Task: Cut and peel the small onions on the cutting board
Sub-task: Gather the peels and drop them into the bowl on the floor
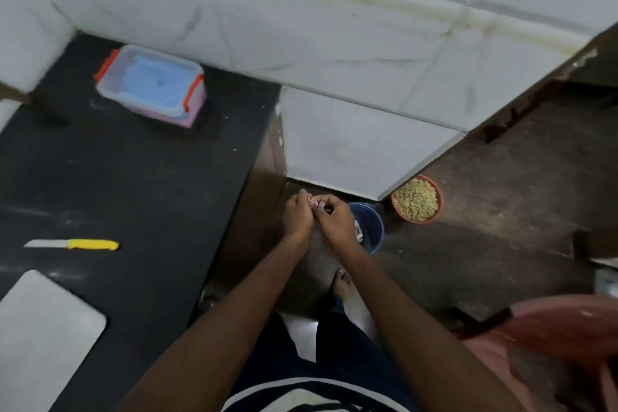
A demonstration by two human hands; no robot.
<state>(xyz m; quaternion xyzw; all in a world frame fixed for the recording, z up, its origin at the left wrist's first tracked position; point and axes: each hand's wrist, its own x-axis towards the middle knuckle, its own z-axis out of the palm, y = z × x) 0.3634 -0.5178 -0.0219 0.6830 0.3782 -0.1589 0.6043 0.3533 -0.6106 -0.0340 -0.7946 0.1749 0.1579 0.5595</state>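
Note:
Both my hands are held out past the counter's right edge, over a small blue bin (369,226) on the floor. My left hand (299,216) and my right hand (336,221) meet with curled fingers and pinch a small onion (323,208) between them; only a pale and dark bit of it shows. Pale peel scraps lie inside the bin. The yellow-handled knife (80,244) lies on the black counter, blade pointing left. The white cutting board (40,331) sits at the lower left corner with nothing visible on it.
A clear plastic box with red clips and a blue lid (150,85) stands at the back of the black counter (150,177). A red bowl of green lentils (416,199) sits on the dark floor by the tiled wall. A pink plastic chair (551,344) is at lower right.

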